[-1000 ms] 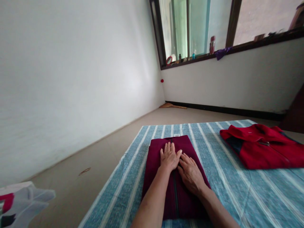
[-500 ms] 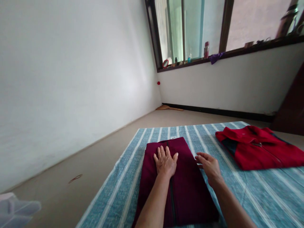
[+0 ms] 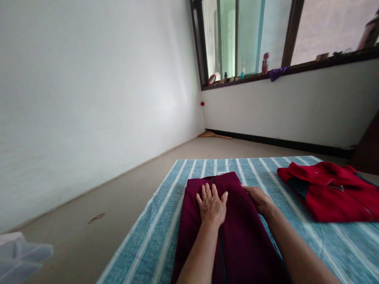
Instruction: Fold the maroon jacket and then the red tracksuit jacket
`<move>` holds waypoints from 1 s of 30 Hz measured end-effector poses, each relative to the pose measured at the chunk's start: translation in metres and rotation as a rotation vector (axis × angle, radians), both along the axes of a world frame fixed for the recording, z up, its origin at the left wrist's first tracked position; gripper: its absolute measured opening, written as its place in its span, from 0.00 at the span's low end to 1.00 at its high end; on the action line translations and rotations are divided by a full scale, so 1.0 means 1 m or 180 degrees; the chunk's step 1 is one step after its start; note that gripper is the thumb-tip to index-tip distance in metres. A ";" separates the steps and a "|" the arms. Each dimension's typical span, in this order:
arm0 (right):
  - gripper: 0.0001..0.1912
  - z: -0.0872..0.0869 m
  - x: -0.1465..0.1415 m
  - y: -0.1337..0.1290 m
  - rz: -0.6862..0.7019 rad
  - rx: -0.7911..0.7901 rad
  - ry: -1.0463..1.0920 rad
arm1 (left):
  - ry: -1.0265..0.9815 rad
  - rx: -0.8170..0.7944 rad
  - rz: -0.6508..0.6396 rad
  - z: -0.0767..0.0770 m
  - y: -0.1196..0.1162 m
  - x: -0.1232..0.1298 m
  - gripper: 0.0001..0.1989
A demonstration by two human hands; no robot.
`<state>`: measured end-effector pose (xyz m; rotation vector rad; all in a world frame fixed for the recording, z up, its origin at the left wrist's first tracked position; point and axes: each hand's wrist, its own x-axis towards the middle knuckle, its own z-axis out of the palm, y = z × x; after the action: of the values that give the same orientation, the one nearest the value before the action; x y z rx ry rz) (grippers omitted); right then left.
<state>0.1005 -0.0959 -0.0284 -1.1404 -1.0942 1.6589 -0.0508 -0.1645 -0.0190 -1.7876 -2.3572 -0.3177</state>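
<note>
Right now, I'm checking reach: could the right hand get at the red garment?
Probably yes: only striped cloth shows between the right hand and the red garment, though that hand is at the edge of the maroon garment.

left grip (image 3: 213,209): bare hand, four slim fingers plus thumb | right grip (image 3: 258,198): bare hand, fingertips partly hidden | left forearm (image 3: 203,245), right forearm (image 3: 296,242): both bare, narrowing toward wrist

Folded maroon zip-front garment (image 3: 245,240) on blue-and-white striped cloth (image 3: 156,225), lower centre of frame; left hand (image 3: 212,209) on top, right hand (image 3: 258,199) at its right edge. Folded red zip-front garment (image 3: 340,199) on same cloth, frame right. Dark-framed glass window (image 3: 250,35) behind, upper right.
</note>
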 end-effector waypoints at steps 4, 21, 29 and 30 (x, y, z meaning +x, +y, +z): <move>0.05 0.000 0.001 0.005 -0.0210 0.0205 -0.0411 | 0.0054 0.0071 0.0019 0.000 0.001 0.000 0.34; 0.15 0.004 -0.006 0.032 -0.0390 0.0343 -0.1313 | 0.0023 -0.0155 0.0046 0.008 -0.001 0.001 0.33; 0.09 0.007 -0.009 0.027 -0.0655 0.0920 -0.2860 | -0.0120 -0.0247 0.0126 0.010 -0.002 0.001 0.34; 0.08 0.011 -0.010 0.024 -0.0614 0.1015 -0.2991 | -0.0138 -0.0276 0.0136 0.010 -0.002 0.001 0.34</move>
<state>0.0909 -0.0716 -0.0179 -1.7848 -1.6633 0.7144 -0.0494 -0.1661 -0.0089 -1.7821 -2.4713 -0.2545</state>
